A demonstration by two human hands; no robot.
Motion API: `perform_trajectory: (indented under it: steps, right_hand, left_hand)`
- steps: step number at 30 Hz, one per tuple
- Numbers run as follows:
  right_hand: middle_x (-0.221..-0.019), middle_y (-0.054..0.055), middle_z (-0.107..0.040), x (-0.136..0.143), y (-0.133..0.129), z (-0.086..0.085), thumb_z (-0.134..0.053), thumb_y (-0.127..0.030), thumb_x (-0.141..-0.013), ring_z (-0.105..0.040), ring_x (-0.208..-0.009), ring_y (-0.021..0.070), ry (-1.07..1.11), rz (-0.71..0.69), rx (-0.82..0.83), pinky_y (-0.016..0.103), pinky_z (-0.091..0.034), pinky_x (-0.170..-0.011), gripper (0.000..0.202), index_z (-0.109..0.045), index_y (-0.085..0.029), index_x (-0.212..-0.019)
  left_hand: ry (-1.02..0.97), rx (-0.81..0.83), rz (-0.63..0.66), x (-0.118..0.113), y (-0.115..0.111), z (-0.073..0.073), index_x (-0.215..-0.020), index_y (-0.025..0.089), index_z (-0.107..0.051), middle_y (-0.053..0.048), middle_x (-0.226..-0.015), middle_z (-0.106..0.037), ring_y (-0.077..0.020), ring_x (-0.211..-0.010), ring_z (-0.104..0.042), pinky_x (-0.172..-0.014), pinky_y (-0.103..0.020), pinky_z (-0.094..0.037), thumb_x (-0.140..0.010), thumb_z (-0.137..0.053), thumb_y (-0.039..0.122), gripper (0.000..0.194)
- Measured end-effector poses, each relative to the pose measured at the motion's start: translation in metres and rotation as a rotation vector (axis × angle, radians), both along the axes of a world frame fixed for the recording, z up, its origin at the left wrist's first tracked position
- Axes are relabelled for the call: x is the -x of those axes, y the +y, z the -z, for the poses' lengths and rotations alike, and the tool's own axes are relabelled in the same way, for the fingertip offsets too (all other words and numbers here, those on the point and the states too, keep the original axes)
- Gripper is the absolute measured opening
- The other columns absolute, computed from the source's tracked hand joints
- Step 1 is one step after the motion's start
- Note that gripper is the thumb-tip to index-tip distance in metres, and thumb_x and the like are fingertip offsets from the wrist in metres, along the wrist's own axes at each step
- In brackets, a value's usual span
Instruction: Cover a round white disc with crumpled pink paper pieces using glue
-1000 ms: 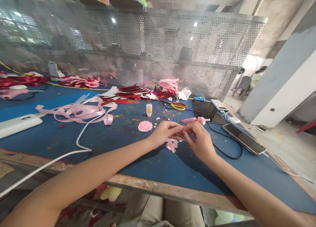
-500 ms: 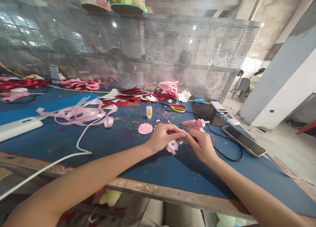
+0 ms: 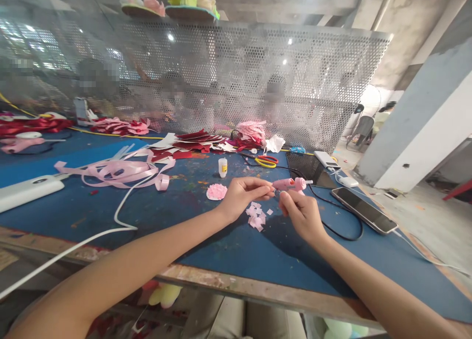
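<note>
My left hand (image 3: pixel 245 196) is closed in a pinch above the table. What sits between its fingertips is too small to make out. Close on its right, my right hand (image 3: pixel 303 212) is also pinched shut, with a small shiny, metallic-looking thing (image 3: pixel 276 194) at its fingertips. A little pile of pale pink ribbon squares (image 3: pixel 255 217) lies below and between the hands. Beside my left hand rests a white disc covered with pink pieces (image 3: pixel 217 192), partly hidden by that hand. Just behind my right hand lies a pink glue gun (image 3: pixel 291 183).
Behind the hands stand a small bottle (image 3: pixel 222 168) and yellow-red scissors (image 3: pixel 266 161). Loose pink ribbon (image 3: pixel 121 169) and a white power strip (image 3: pixel 31 190) lie left. A phone (image 3: pixel 364 211) and black cable (image 3: pixel 346 238) lie right. A perforated metal screen (image 3: pixel 228 73) rises behind.
My hands have drawn slightly apart, the right one shifting a little right and down. More of the pink ribbon squares and the shiny thing now show between them.
</note>
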State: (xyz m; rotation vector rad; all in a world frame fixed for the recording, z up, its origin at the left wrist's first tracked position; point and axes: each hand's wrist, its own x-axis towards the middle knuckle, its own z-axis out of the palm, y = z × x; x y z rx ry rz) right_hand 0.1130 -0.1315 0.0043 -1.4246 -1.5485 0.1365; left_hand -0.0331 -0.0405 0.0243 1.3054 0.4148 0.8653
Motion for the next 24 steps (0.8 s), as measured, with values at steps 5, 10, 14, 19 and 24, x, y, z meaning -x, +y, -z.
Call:
perform_trajectory:
  steps: [5,10,14,19,24]
  right_hand:
    - [-0.050,-0.003,-0.050,-0.001,-0.001,0.000,-0.036,-0.045,-0.092,-0.044,-0.049,0.0099,0.053,0.039,-0.019,0.023,-0.035,-0.051,0.043,-0.052,-0.019,-0.061]
    - [-0.048,-0.003,-0.050,-0.001,-0.002,-0.002,-0.038,-0.043,-0.092,-0.044,-0.047,0.0092,0.080,0.065,-0.087,0.023,-0.035,-0.050,0.044,-0.053,-0.018,-0.059]
    - [-0.045,-0.004,-0.048,-0.003,0.000,-0.003,-0.039,-0.042,-0.092,-0.043,-0.043,0.0087,0.118,0.116,-0.140,0.022,-0.035,-0.048,0.043,-0.054,-0.019,-0.059]
    - [-0.045,-0.004,-0.047,-0.005,0.001,-0.005,-0.040,-0.042,-0.092,-0.044,-0.043,0.0093,0.137,0.119,-0.151,0.023,-0.036,-0.049,0.041,-0.056,-0.018,-0.062]
    - [-0.046,-0.004,-0.048,-0.007,0.001,-0.004,-0.039,-0.042,-0.092,-0.044,-0.043,0.0090,0.121,0.133,-0.171,0.023,-0.038,-0.051,0.042,-0.059,-0.018,-0.064]
  left_hand:
    - [0.034,0.045,-0.005,-0.001,0.003,0.003,-0.061,0.012,-0.066,0.000,-0.056,-0.067,-0.0091,-0.053,-0.061,-0.055,-0.020,-0.048,-0.052,-0.084,0.024,0.023]
    - [0.109,-0.121,0.122,0.004,-0.007,-0.003,-0.057,0.014,-0.068,0.000,-0.056,-0.067,-0.0088,-0.051,-0.059,-0.053,-0.019,-0.048,-0.052,-0.083,0.022,0.018]
    - [0.230,-0.228,0.702,0.010,-0.037,-0.008,-0.088,0.018,-0.074,-0.006,-0.084,-0.074,-0.0197,-0.084,-0.069,-0.081,-0.030,-0.054,-0.075,-0.068,0.032,0.020]
    - [0.319,-0.306,1.067,0.015,-0.057,-0.001,-0.103,0.019,-0.072,-0.005,-0.092,-0.074,-0.0221,-0.093,-0.068,-0.098,-0.034,-0.046,-0.080,-0.062,0.037,0.030]
    - [0.344,-0.212,0.720,0.015,-0.045,0.006,-0.109,0.022,-0.067,0.000,-0.064,-0.070,-0.0081,-0.040,-0.054,-0.040,-0.017,-0.048,-0.063,-0.078,0.031,0.048]
